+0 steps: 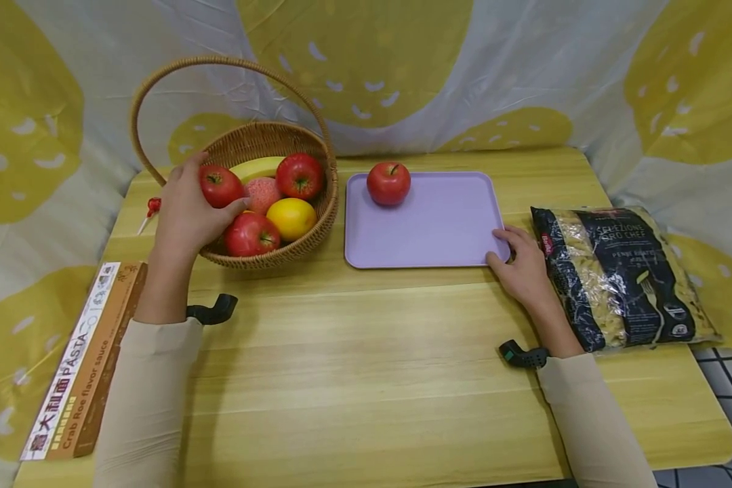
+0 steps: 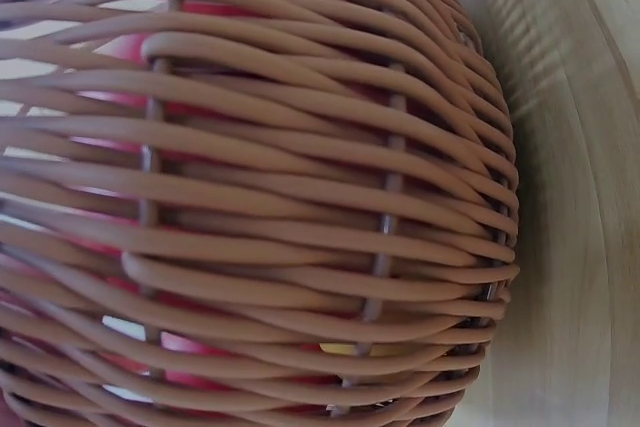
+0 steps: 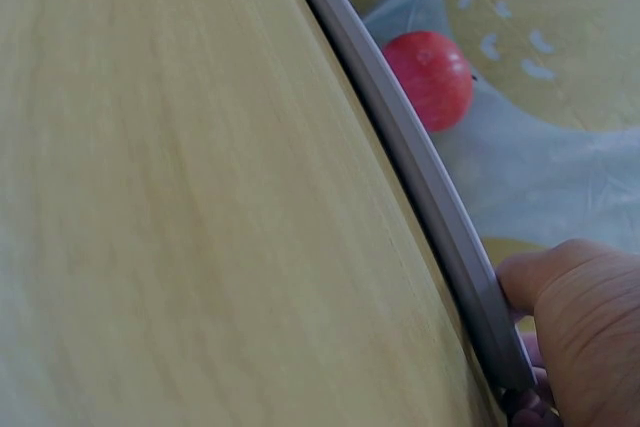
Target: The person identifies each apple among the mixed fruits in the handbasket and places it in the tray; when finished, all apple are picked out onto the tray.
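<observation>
My left hand reaches over the left rim of a wicker basket and grips a red apple between thumb and fingers. Around that apple in the basket lie two more red apples, a yellow lemon, a banana and a pinkish round fruit. The left wrist view is filled by the basket's woven side. My right hand pinches the right edge of a lilac tray, its thumb at the rim. One red apple sits at the tray's back left.
A bag of penne pasta lies right of my right hand. On the left, a long pasta box runs along the table edge beside my forearm. A small red-topped item lies left of the basket, whose tall handle arches above it.
</observation>
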The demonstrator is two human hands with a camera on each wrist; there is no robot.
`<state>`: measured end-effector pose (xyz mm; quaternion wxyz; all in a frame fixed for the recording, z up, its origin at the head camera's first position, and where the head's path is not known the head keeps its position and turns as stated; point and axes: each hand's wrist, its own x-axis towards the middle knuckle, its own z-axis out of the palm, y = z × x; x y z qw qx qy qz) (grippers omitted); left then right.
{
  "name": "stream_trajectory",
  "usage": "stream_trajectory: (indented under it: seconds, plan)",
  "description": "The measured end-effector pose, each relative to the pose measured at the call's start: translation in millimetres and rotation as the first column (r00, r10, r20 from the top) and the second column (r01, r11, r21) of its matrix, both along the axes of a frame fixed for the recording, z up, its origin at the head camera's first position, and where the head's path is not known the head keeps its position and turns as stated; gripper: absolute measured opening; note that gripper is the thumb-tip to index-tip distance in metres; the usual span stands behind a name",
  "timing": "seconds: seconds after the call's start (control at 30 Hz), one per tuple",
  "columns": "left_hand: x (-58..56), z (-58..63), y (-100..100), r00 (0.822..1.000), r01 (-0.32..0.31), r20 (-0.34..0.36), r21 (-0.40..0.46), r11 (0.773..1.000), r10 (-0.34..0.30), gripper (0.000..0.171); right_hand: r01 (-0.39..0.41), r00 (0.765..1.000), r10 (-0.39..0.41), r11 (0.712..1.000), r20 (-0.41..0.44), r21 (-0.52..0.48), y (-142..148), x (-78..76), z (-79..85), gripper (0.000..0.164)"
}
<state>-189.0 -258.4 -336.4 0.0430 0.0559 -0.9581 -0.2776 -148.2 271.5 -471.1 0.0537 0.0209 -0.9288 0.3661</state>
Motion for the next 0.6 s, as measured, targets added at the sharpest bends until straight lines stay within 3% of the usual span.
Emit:
stream_trajectory:
  seconds: [0.4,0.6]
  plan:
    - [-4.4,-2.3,1.7,0.998,0.004,-0.065,-0.023,1.000,-0.006,0.090,-0.001,1.000,0.001,1.000,-0.001,0.001,1.4,-1.6,-2.6,0.051]
    - [-8.1,-0.2,3.4,0.998,0.005,-0.061,-0.057,0.998,-0.009,0.087,-0.001,1.000,0.001,1.000,0.002,0.003,0.8,-1.9,-2.1,0.051]
